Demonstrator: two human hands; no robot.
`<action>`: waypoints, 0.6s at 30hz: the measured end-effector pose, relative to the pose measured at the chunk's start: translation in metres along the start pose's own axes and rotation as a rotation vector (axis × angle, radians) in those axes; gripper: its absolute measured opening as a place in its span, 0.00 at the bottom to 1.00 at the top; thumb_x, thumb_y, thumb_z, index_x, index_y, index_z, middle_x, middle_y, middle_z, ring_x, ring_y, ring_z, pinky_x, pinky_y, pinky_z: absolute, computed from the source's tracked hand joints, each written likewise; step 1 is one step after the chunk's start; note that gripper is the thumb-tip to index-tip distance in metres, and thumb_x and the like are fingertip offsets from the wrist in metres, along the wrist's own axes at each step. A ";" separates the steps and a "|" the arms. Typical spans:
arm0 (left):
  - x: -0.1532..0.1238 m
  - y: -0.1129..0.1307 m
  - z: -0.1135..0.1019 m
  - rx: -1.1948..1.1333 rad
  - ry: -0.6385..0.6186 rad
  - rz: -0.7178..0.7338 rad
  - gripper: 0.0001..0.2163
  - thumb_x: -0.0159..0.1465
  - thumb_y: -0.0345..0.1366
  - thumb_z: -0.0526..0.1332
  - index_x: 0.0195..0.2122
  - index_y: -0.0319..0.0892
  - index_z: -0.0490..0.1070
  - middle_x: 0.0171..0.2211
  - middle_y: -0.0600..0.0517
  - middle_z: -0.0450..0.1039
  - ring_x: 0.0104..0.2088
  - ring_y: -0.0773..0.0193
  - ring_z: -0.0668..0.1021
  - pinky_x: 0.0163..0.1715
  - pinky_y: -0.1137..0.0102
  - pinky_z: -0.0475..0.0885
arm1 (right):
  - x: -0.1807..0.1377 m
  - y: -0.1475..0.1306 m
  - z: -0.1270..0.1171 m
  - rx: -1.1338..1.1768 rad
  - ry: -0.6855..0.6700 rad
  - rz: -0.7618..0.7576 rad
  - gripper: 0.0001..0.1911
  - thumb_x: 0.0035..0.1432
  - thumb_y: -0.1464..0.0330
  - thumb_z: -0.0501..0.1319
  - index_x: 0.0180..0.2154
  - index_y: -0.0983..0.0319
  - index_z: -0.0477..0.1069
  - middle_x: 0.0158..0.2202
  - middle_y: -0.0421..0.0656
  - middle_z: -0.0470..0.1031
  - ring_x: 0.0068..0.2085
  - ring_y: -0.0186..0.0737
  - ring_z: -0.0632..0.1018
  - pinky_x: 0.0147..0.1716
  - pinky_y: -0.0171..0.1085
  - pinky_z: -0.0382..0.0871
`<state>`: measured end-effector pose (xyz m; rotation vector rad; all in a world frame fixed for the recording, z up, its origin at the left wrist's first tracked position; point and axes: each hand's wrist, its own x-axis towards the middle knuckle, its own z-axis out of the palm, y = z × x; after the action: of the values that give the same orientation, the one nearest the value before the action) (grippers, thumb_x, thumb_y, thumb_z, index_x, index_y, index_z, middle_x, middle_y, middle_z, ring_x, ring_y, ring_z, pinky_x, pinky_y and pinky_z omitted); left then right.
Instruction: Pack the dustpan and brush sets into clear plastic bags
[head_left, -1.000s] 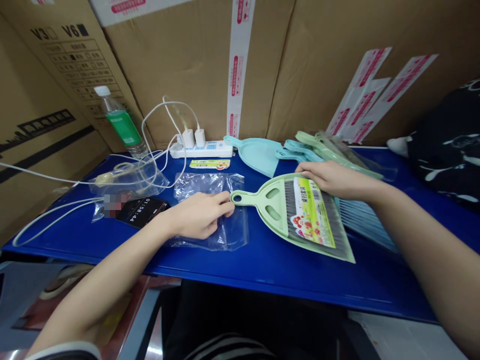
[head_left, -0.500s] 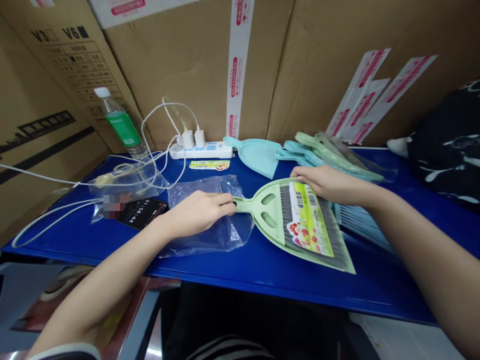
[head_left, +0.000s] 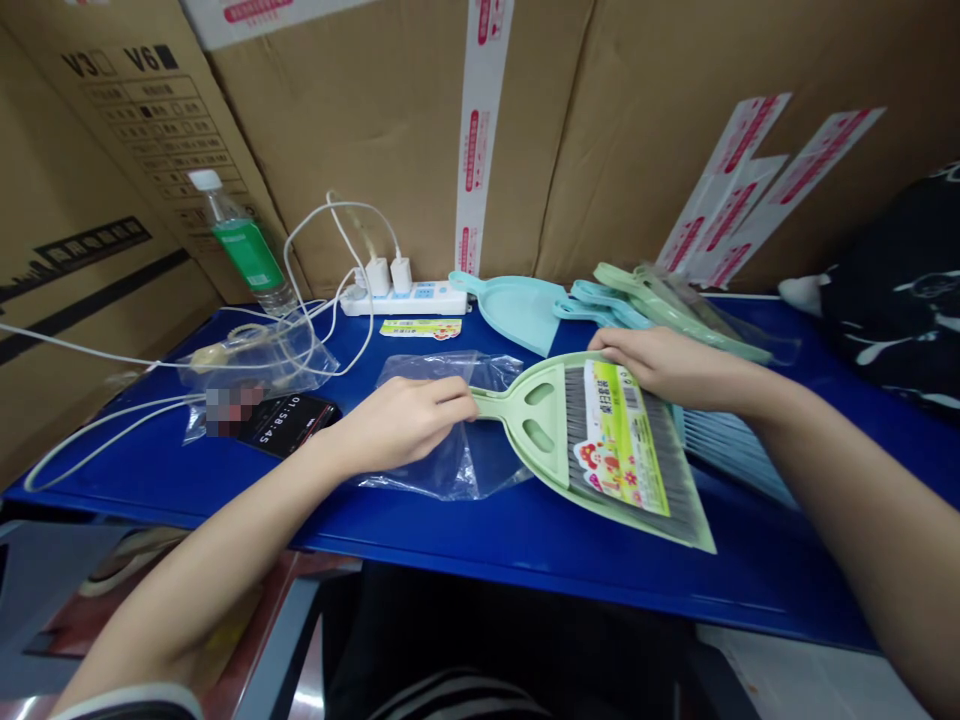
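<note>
A light green dustpan with a grey brush and a bright paper label in it lies on the blue table. My right hand grips its far upper edge, fingers curled over the rim. My left hand pinches the open edge of a clear plastic bag just at the dustpan's handle tip, which sits inside the bag's mouth.
Behind lie a blue dustpan, a pile of more dustpan sets, a white power strip with chargers and cables, a small label card, a phone, a water bottle. Cardboard boxes wall the back. A dark bag sits right.
The clear bag was lifted and pulled rightward by my left hand, and the dustpan's handle has slid into its mouth. My right hand stayed on the dustpan's far edge.
</note>
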<state>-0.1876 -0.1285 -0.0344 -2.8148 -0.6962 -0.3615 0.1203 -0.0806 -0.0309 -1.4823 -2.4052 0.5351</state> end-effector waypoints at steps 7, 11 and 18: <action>0.001 0.002 0.003 -0.192 0.087 0.062 0.12 0.69 0.27 0.47 0.39 0.40 0.70 0.39 0.49 0.75 0.37 0.66 0.78 0.33 0.74 0.72 | 0.000 -0.023 0.013 -0.034 -0.010 -0.004 0.11 0.59 0.66 0.47 0.26 0.56 0.63 0.24 0.43 0.73 0.26 0.43 0.74 0.26 0.39 0.63; 0.001 0.002 0.004 -0.265 0.094 0.059 0.11 0.69 0.26 0.49 0.39 0.40 0.70 0.39 0.49 0.75 0.38 0.66 0.78 0.33 0.74 0.72 | 0.001 -0.030 0.024 -0.037 0.001 0.020 0.11 0.59 0.68 0.45 0.26 0.56 0.61 0.23 0.42 0.72 0.25 0.41 0.73 0.26 0.38 0.62; 0.001 0.003 0.006 -0.349 0.076 0.067 0.10 0.69 0.27 0.49 0.39 0.40 0.70 0.38 0.49 0.75 0.38 0.66 0.78 0.36 0.71 0.74 | 0.006 -0.030 0.042 0.027 0.130 -0.033 0.09 0.59 0.69 0.45 0.27 0.56 0.59 0.21 0.40 0.69 0.22 0.39 0.70 0.24 0.37 0.60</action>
<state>-0.1841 -0.1293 -0.0399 -3.1194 -0.5684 -0.6297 0.0771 -0.0949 -0.0549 -1.4185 -2.3091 0.4484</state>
